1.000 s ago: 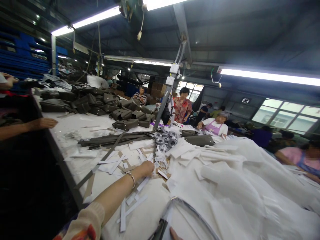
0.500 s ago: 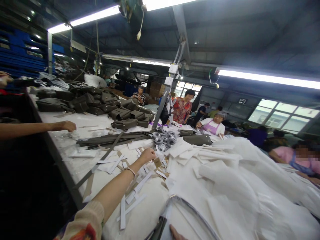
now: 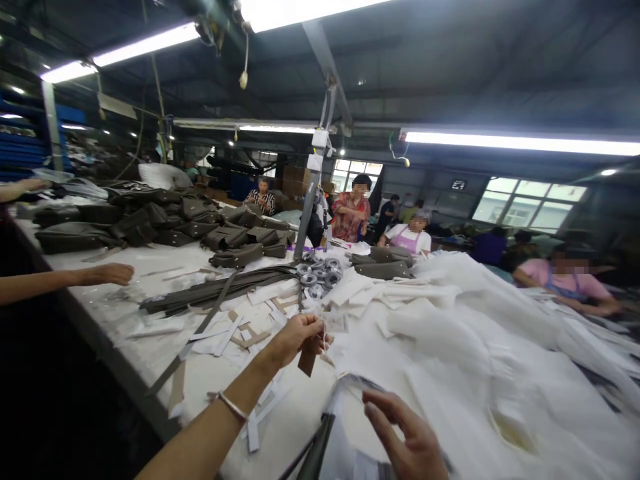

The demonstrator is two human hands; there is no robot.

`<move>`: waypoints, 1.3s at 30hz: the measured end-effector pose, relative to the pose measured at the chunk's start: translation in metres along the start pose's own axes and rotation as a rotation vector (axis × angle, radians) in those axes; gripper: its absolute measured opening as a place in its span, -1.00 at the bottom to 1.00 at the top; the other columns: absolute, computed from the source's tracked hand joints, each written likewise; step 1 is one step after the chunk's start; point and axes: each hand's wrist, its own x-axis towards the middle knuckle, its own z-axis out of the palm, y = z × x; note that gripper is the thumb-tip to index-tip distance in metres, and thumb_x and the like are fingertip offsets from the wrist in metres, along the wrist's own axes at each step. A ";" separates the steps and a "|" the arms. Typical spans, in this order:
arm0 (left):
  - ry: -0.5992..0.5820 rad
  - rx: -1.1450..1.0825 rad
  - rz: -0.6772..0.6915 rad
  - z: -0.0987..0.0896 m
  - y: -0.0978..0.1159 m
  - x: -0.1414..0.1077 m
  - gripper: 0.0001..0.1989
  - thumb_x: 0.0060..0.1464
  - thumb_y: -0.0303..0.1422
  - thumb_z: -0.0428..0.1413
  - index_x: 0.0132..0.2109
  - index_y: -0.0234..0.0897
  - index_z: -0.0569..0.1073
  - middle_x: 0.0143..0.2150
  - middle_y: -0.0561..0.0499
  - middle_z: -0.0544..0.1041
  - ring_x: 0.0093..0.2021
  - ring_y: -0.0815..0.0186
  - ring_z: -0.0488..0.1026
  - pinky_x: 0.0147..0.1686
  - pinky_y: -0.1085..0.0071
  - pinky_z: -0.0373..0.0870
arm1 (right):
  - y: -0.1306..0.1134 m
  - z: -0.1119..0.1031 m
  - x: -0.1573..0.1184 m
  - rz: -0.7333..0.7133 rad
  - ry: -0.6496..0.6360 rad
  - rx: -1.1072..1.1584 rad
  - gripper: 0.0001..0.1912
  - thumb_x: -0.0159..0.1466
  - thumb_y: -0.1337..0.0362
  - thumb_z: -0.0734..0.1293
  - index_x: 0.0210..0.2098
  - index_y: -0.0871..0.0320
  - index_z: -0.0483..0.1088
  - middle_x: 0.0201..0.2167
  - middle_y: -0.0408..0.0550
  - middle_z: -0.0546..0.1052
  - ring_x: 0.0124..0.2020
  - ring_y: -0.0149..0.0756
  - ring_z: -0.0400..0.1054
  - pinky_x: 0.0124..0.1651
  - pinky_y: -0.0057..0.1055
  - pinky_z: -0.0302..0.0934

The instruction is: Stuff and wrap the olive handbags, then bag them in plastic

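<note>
My left hand (image 3: pixel 296 339), with a bangle on its wrist, reaches over the middle of the table. Its fingers are pinched on a brown hang tag (image 3: pixel 307 363) that dangles below them; a thin pale string seems to hang beside it. My right hand (image 3: pixel 411 433) is raised at the lower edge, thumb and fingers apart and holding nothing. Just left of it lies a dark bag (image 3: pixel 319 445) with a curved strap, partly cut off by the frame. White paper strips (image 3: pixel 253 432) and brown pieces are scattered under my left forearm.
Dark olive bags (image 3: pixel 150 217) are heaped at the back left. Flat straps (image 3: pixel 220 287) and grey rolls (image 3: pixel 320 273) lie mid-table by a metal post (image 3: pixel 306 217). White sheets (image 3: pixel 475 340) pile up at right. A co-worker's hand (image 3: pixel 117 273) reaches in from the left.
My left hand has lifted off the scattered pieces, now with the brown tag in its fingers. My right hand has risen further into view beside the bag. The camera view has shifted right.
</note>
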 end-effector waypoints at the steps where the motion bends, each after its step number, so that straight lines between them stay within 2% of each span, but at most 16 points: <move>1: -0.008 -0.013 0.002 0.011 0.001 -0.007 -0.45 -0.12 0.14 0.21 -0.35 -0.30 0.35 -0.37 -0.07 0.54 -0.47 0.34 0.48 -0.40 0.41 0.42 | -0.009 0.001 0.003 0.030 -0.005 0.044 -0.58 0.19 -0.11 0.38 -0.20 0.08 0.57 -0.21 0.01 0.61 -0.19 -0.14 0.47 -0.10 -0.36 0.37; 6: 0.004 0.012 0.042 0.062 0.002 -0.040 -0.56 -0.01 0.05 0.17 -0.38 -0.28 0.36 -0.45 0.02 0.49 -0.49 0.35 0.43 -0.42 0.42 0.39 | -0.037 0.014 0.013 0.290 -0.064 0.363 -0.25 -0.01 -0.20 0.48 -0.02 0.22 0.46 -0.13 0.15 0.56 -0.31 -0.13 0.48 -0.42 -0.32 0.41; 9: 0.081 0.235 0.160 0.079 0.002 -0.054 -0.68 0.11 -0.09 0.10 -0.41 -0.25 0.39 -0.52 0.08 0.44 -0.50 0.37 0.39 -0.44 0.46 0.32 | -0.037 0.021 0.014 0.404 -0.091 0.549 -0.29 -0.07 -0.20 0.52 -0.14 0.24 0.49 -0.23 0.09 0.57 -0.41 -0.22 0.47 -0.52 -0.41 0.34; 13: 0.192 0.636 0.365 0.083 -0.002 -0.061 -0.76 0.18 -0.28 0.01 -0.43 -0.23 0.39 -0.49 0.08 0.43 -0.42 0.35 0.38 -0.37 0.46 0.27 | -0.028 0.023 0.007 0.467 -0.060 0.618 -0.40 -0.14 -0.14 0.57 -0.42 0.27 0.47 -0.51 -0.07 0.50 -0.56 -0.38 0.37 -0.52 -0.46 0.29; 16: 0.188 0.764 0.338 0.078 -0.009 -0.062 -0.84 0.15 -0.36 0.02 -0.19 -0.22 0.48 -0.45 0.08 0.45 -0.42 0.32 0.40 -0.34 0.43 0.28 | -0.022 0.015 -0.002 0.451 -0.020 0.563 -0.39 -0.12 -0.18 0.55 -0.44 0.27 0.47 -0.57 -0.10 0.47 -0.59 -0.39 0.33 -0.50 -0.43 0.27; 19: 0.121 0.860 0.340 0.076 -0.016 -0.064 -0.65 0.09 -0.43 0.07 0.04 -0.16 0.46 -0.22 0.01 0.53 -0.26 0.27 0.47 -0.22 0.41 0.32 | -0.019 0.002 -0.008 0.372 -0.004 0.435 -0.43 -0.03 -0.18 0.51 -0.41 0.27 0.52 -0.58 -0.11 0.45 -0.60 -0.39 0.31 -0.50 -0.43 0.22; 21: 0.047 0.844 0.390 0.079 -0.017 -0.067 -0.67 0.10 -0.43 0.09 0.02 -0.12 0.48 -0.08 -0.01 0.52 -0.17 0.27 0.46 -0.16 0.41 0.33 | -0.019 -0.007 -0.010 0.322 0.006 0.367 -0.45 0.02 -0.17 0.48 -0.37 0.26 0.55 -0.59 -0.14 0.42 -0.60 -0.40 0.26 -0.52 -0.44 0.16; 22: 0.014 0.803 0.416 0.082 -0.017 -0.069 -0.72 0.12 -0.41 0.09 -0.02 -0.12 0.51 -0.07 -0.01 0.52 -0.18 0.28 0.46 -0.16 0.42 0.33 | -0.020 -0.012 -0.010 0.306 0.011 0.346 -0.47 0.05 -0.15 0.47 -0.35 0.25 0.56 -0.60 -0.16 0.40 -0.60 -0.41 0.24 -0.52 -0.45 0.13; 25: -0.056 0.642 0.438 0.091 -0.013 -0.075 -0.88 0.16 -0.33 0.12 -0.21 -0.19 0.55 -0.24 0.01 0.53 -0.28 0.32 0.43 -0.21 0.44 0.31 | -0.025 -0.024 -0.012 0.293 0.022 0.327 -0.52 0.07 -0.10 0.47 -0.32 0.24 0.58 -0.61 -0.19 0.35 -0.59 -0.44 0.15 -0.53 -0.46 0.03; 27: -0.087 0.532 0.382 0.097 -0.010 -0.079 -0.86 0.14 -0.29 0.15 -0.31 -0.23 0.55 -0.35 0.04 0.53 -0.35 0.34 0.40 -0.29 0.46 0.28 | -0.028 -0.030 -0.013 0.312 0.024 0.343 -0.56 0.06 -0.05 0.49 -0.32 0.23 0.59 -0.62 -0.20 0.34 -0.59 -0.45 0.11 -0.53 -0.46 -0.02; 31: -0.112 0.386 0.288 0.105 -0.006 -0.082 -0.81 0.15 -0.24 0.14 -0.30 -0.24 0.59 -0.40 0.05 0.55 -0.41 0.35 0.37 -0.39 0.47 0.24 | -0.027 -0.038 -0.016 0.341 0.016 0.380 -0.61 0.04 0.00 0.50 -0.36 0.22 0.57 -0.63 -0.21 0.32 -0.59 -0.46 0.09 -0.54 -0.47 -0.05; 35: -0.076 0.509 0.377 0.109 -0.009 -0.082 -0.82 0.16 -0.32 0.09 -0.28 -0.19 0.60 -0.35 0.04 0.58 -0.35 0.32 0.44 -0.31 0.45 0.28 | -0.021 -0.038 -0.018 0.351 0.013 0.404 -0.68 0.04 0.06 0.48 -0.44 0.22 0.51 -0.61 -0.22 0.35 -0.60 -0.47 0.13 -0.53 -0.48 -0.02; 39: -0.028 0.663 0.486 0.112 -0.015 -0.079 -0.80 0.20 -0.32 0.03 -0.27 -0.16 0.55 -0.29 0.01 0.57 -0.26 0.29 0.48 -0.22 0.42 0.31 | -0.019 -0.036 -0.022 0.402 -0.059 0.397 -0.75 0.02 0.14 0.45 -0.52 0.21 0.42 -0.64 -0.26 0.31 -0.65 -0.51 0.09 -0.55 -0.50 -0.03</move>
